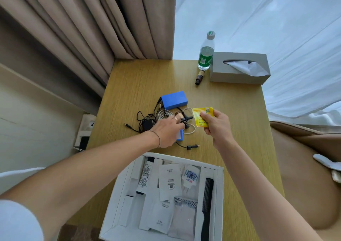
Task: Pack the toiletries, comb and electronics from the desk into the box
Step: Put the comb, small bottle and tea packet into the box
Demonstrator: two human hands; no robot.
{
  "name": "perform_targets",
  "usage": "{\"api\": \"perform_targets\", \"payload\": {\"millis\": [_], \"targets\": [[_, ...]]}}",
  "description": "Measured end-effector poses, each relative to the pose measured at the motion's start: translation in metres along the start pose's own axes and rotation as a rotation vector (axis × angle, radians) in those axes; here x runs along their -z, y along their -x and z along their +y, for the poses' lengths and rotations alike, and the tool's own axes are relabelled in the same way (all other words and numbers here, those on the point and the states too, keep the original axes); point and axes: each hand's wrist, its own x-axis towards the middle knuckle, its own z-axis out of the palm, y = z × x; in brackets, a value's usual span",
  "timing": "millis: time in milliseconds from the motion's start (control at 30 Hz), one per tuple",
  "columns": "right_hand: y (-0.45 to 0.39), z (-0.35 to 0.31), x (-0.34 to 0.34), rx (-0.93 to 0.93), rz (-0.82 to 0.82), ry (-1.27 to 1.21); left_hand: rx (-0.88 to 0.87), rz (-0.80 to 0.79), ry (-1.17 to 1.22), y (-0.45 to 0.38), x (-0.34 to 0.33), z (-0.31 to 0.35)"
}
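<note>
Yellow sachet point(202, 116) pinched by R hand point(218, 125) above worktop point(230, 130). L hand point(168, 130) curled on small brown bottle point(179, 114) amid cables point(162, 114), w/ blue pack point(174, 100) just behind. Comb point(207, 204) already laid in box point(219, 194), R side.

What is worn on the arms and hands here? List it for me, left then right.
The left hand has a ring on one finger and a thin dark band round the wrist. A white sleeve covers the upper left arm; the forearm is bare. The right hand shows no ring or band, and the right forearm is bare as far as the picture shows.
</note>
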Motion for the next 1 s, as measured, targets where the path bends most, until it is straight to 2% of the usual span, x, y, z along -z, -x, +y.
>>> {"api": "perform_targets", "payload": {"millis": [100, 233, 333, 433, 567, 633, 767, 867, 1000], "targets": [[0.006, 0.004, 0.006, -0.012, 0.007, -0.010, -0.061, 0.019, -0.160, -0.020, -0.001, 0.007], [0.014, 0.007, 0.012, -0.024, 0.006, -0.032, -0.105, -0.049, -0.396, -0.044, 0.001, 0.017], [0.020, 0.010, 0.015, -0.031, 0.003, -0.039, -0.060, -0.086, -0.484, -0.058, 0.000, 0.024], [0.026, 0.013, 0.017, -0.047, 0.010, -0.044, 0.043, -0.165, -0.440, -0.073, 0.001, 0.035], [0.036, 0.015, 0.019, -0.070, 0.021, -0.064, 0.240, -0.212, -0.225, -0.086, 0.001, 0.043], [0.041, 0.014, 0.021, -0.077, 0.024, -0.071, 0.178, -0.202, -0.260, -0.087, -0.001, 0.043], [0.053, 0.012, 0.026, -0.093, 0.019, -0.082, -0.030, -0.151, -0.481, -0.080, 0.002, 0.036], [0.063, 0.011, 0.028, -0.092, 0.026, -0.085, -0.004, -0.064, -0.468, -0.072, 0.009, 0.031], [0.081, 0.013, 0.026, -0.077, -0.016, -0.088, 0.075, 0.039, -0.284, -0.058, 0.018, 0.024]]}}
